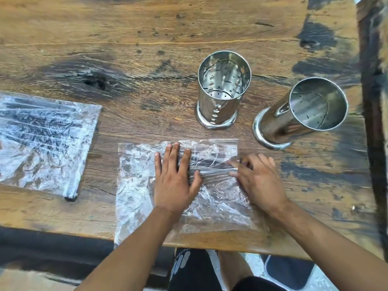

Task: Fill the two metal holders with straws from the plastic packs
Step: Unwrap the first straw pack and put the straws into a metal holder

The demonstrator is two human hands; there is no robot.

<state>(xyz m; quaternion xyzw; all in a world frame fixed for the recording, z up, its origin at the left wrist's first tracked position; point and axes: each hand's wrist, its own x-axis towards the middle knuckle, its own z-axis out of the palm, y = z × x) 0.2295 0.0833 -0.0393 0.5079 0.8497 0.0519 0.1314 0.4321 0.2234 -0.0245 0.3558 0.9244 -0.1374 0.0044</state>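
Your left hand [175, 181] lies flat on the near plastic pack [184, 185], fingers straight and spread, pressing the film down over the dark straws [210, 164] inside it. Your right hand [257, 181] sits at the pack's right edge, its fingers curled at the plastic there; whether they actually pinch the film or a straw end you cannot tell from this view. That pack lies on the wooden table [147, 59] at its near edge, partly overhanging it. A second plastic pack [42, 141] of dark straws lies well apart to your left. Both perforated metal holders stand upright and hold no straws: the left holder [220, 91] just beyond the near pack, the right holder [300, 112] beside it, near the table's right edge.
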